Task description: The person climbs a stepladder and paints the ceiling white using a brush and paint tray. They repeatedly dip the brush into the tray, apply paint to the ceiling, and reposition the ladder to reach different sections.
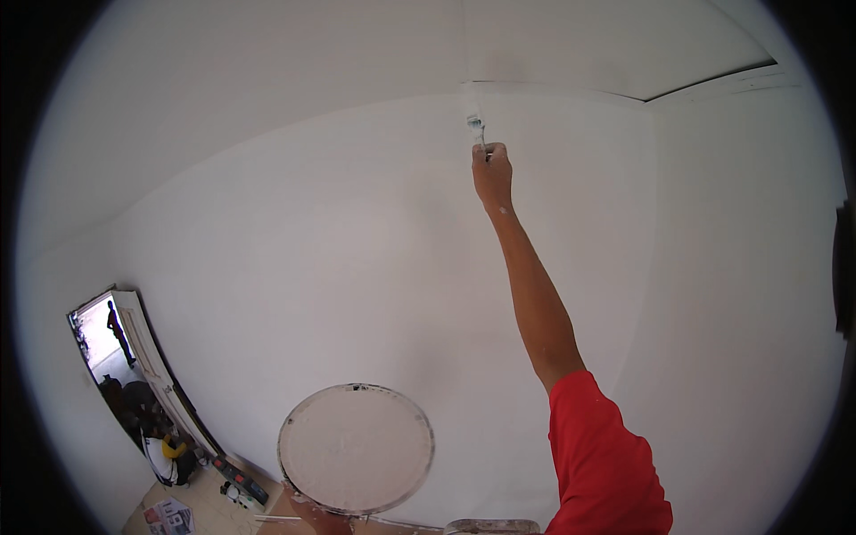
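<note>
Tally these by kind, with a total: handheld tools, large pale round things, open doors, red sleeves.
Handheld tool: 1
Large pale round thing: 1
Open door: 1
Red sleeve: 1
Total: 4

Smooth matt white wall point(312, 250), red cloth sleeve point(606, 455), white-smeared hand tool point(474, 124), matt pale round disc point(357, 450) with smudged rim, printed paper sheets point(169, 516), smooth beige floor point(212, 510)

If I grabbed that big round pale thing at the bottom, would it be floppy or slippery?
The round pale thing would probably feel stiff: its edge curves smoothly without visible sagging. It might be slippery where its surface looks smeared, if that's wet; I can't tell.
</note>
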A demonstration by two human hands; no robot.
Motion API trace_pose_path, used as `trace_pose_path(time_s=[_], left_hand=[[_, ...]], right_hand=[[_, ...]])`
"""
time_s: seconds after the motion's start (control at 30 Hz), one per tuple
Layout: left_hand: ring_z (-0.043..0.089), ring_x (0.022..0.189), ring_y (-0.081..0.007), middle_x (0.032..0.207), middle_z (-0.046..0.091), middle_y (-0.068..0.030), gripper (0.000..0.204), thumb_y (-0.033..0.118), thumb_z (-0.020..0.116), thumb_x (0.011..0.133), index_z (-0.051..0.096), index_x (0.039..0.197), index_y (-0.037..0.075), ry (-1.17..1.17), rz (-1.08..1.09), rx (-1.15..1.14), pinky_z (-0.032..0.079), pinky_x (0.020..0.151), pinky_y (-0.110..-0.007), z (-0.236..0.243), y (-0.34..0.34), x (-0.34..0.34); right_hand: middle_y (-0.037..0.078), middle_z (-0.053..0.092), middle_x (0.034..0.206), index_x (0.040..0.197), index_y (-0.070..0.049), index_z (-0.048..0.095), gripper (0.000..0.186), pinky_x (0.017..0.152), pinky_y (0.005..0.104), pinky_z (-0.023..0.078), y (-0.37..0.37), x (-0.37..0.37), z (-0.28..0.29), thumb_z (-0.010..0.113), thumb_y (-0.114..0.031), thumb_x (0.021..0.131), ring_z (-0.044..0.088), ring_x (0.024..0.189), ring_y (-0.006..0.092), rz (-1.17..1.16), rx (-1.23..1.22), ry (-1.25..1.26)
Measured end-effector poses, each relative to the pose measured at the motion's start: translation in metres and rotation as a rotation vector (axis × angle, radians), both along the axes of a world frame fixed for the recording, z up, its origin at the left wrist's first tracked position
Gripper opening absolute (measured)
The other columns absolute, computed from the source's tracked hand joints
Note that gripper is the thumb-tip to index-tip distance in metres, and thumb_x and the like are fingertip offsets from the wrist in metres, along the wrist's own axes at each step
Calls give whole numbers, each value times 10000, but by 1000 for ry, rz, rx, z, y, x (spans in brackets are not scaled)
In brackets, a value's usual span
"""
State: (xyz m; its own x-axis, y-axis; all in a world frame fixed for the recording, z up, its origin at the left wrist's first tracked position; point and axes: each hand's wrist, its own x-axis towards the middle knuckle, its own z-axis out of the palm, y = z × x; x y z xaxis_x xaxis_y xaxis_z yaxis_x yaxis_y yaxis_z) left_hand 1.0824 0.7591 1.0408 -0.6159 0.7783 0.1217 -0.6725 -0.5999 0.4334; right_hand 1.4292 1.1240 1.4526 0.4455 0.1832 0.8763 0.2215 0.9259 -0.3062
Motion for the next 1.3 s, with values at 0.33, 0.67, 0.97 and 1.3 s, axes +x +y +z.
trace_pose_path(time_s=[0.33, 0.67, 0.97, 1.3], left_hand=[[504, 1271, -369, 1446, 455, -180, 682, 539, 301, 986, 401, 1447, 47, 340, 123, 93, 460, 1023, -528, -84, 149, 104], [506, 1271, -371, 1442, 462, -180, 689, 550, 290, 979, 408, 1447, 58, 352, 117, -54, 455, 1025, -544, -86, 136, 79], [495, 1275, -397, 1462, 444, -183, 703, 552, 303, 962, 400, 1460, 67, 132, 7, -22, 454, 1017, -557, -28, 42, 6], [530, 1244, -378, 1439, 468, -185, 667, 521, 300, 984, 409, 1448, 55, 219, 188, -142, 476, 1001, -538, 12, 44, -34]], right_hand=[[-10, 447, 544, 705, -65, 518, 271, 340, 258, 275, 185, 109, -20, 479, -165, 954, 380, 382, 84, 620, -291, 3], [-15, 468, 610, 750, -57, 537, 269, 391, 240, 304, 89, 87, -38, 482, -178, 983, 402, 456, 59, 327, 16, -22], [49, 523, 572, 696, -7, 541, 316, 385, 336, 365, 32, 14, 0, 472, -181, 951, 467, 417, 154, 345, -324, 82], [0, 469, 552, 694, -46, 513, 294, 339, 288, 304, 53, -32, 86, 472, -162, 961, 417, 387, 104, 497, -285, 78]])
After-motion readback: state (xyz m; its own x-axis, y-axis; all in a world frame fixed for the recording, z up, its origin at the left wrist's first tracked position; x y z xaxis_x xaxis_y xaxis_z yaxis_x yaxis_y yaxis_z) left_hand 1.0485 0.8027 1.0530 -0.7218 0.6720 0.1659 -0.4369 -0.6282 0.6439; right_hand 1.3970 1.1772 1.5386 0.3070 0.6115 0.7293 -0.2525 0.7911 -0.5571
